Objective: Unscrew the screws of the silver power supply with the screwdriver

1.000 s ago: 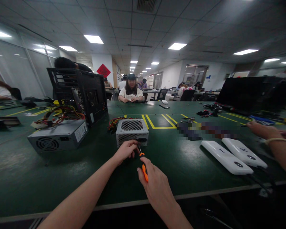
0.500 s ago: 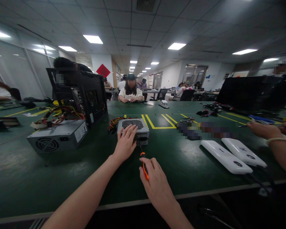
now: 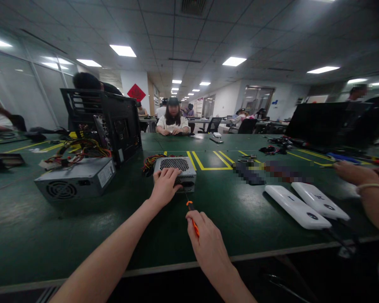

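A silver computer power supply (image 3: 178, 164) with a meshed top lies on the green table in the middle. My left hand (image 3: 166, 185) holds it, fingers across the top and thumb against the near face. Fingers of my right hand (image 3: 205, 235) are wrapped round an orange and black screwdriver (image 3: 190, 206). Its thin shaft points at the lower edge of the near face; whether the tip sits in a screw is too small to tell. Bundled coloured cables (image 3: 150, 163) come out on the supply's left side.
A second power supply (image 3: 76, 181) and an open black computer case (image 3: 121, 122) stand on the left. Two white power banks (image 3: 297, 207) with cables lie on the right, near another person's hand (image 3: 355, 173). Yellow tape marks the table (image 3: 240, 261). Someone sits across from me.
My left thumb has spread to the right over the near face of the power supply. My right hand has shifted slightly on the screwdriver, which keeps nearly the same place.
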Demonstrator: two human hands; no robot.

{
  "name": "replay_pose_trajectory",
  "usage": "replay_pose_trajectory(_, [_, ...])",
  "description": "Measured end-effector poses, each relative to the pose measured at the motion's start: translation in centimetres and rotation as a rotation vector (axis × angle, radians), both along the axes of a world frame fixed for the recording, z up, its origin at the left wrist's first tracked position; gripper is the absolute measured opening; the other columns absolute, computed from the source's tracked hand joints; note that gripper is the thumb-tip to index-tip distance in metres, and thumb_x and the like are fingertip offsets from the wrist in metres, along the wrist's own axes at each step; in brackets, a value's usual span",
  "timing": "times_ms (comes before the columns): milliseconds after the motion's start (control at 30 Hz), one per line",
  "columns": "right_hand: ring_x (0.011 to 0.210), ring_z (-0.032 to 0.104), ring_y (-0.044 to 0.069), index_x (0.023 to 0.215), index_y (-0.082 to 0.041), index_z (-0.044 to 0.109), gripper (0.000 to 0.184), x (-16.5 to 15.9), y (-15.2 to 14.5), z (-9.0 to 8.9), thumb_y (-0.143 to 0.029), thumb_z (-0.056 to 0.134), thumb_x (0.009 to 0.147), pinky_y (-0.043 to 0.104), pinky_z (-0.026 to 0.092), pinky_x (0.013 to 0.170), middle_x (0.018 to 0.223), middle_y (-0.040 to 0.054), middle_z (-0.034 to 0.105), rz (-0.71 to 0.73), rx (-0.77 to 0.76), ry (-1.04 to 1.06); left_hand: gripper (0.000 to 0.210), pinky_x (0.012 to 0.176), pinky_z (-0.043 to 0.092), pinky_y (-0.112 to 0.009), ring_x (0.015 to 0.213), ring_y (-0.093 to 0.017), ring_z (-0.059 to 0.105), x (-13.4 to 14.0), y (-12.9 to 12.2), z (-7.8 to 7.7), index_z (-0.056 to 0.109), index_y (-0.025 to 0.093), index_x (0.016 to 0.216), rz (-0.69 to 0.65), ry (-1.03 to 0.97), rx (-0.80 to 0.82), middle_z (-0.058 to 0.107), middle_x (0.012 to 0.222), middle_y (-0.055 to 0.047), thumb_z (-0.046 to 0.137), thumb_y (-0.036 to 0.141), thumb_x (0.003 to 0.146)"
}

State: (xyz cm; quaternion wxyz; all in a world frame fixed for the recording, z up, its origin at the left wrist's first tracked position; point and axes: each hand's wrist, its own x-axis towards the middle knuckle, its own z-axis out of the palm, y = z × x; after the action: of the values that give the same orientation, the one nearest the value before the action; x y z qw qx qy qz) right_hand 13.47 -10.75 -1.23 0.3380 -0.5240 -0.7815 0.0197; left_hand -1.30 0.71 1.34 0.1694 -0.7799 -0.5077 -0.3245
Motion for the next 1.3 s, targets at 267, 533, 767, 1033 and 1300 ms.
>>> replay_pose_trajectory(267, [0.067, 0.056, 0.015, 0.089, -0.021, 0.054, 0.018, -0.3, 0.2, 0.9, -0.021, 0.035, 0.088, 0.027, 0.041, 0.062, 0.075, 0.0018, 0.057, -0.014, 0.017, 0.002, 0.048, 0.093, 0.023, -0.040, 0.114, -0.023, 0.040, 0.0, -0.6, -0.4, 0.044, 0.022, 0.118, -0.046, -0.002, 0.026, 0.049, 0.125, -0.007, 0.058, 0.024, 0.072])
replay_pose_trajectory(533, [0.069, 0.054, 0.017, 0.092, -0.018, 0.058, 0.020, -0.5, 0.2, 0.3, -0.010, 0.048, 0.077, 0.029, 0.042, 0.062, 0.076, 0.0044, 0.056, -0.141, 0.213, -0.170, 0.044, 0.096, 0.022, -0.043, 0.115, -0.025, 0.038, 0.2, -1.0, -0.5, 0.043, 0.019, 0.118, -0.043, 0.010, 0.072, 0.048, 0.123, -0.009, 0.053, 0.023, 0.075])
replay_pose_trajectory(767, [0.062, 0.053, 0.015, 0.096, -0.023, 0.059, 0.017, 0.1, 0.7, 0.2, -0.022, 0.050, 0.082, 0.026, 0.040, 0.058, 0.074, 0.0025, 0.055, -0.099, 0.266, -0.075, 0.019, 0.070, 0.039, -0.031, 0.084, -0.020, 0.053, 0.9, -2.0, -1.1, 0.051, 0.017, 0.093, -0.012, -0.125, -0.128, 0.056, 0.092, -0.009, 0.040, 0.025, 0.080])
replay_pose_trajectory(1033, [0.062, 0.054, 0.016, 0.092, -0.015, 0.055, 0.014, -0.2, 1.0, 0.2, -0.018, 0.046, 0.081, 0.028, 0.038, 0.059, 0.075, 0.0035, 0.060, -0.058, 0.306, -0.029, 0.036, 0.046, 0.034, -0.022, 0.041, -0.009, 0.047, 1.4, -0.7, -1.8, 0.051, 0.017, 0.066, -0.160, -0.644, -0.745, 0.058, 0.057, -0.001, 0.032, 0.044, 0.083])
replay_pose_trajectory(1300, [0.072, 0.052, 0.017, 0.088, -0.020, 0.055, 0.011, -0.4, 0.9, 0.9, -0.024, 0.048, 0.080, 0.029, 0.040, 0.064, 0.079, 0.0043, 0.054, -0.008, 0.189, -0.063, 0.035, 0.035, 0.017, -0.019, 0.036, -0.003, 0.036, 1.2, -0.5, -1.7, 0.053, 0.014, 0.071, -0.398, -0.852, -0.976, 0.055, 0.062, 0.001, 0.047, 0.048, 0.074])
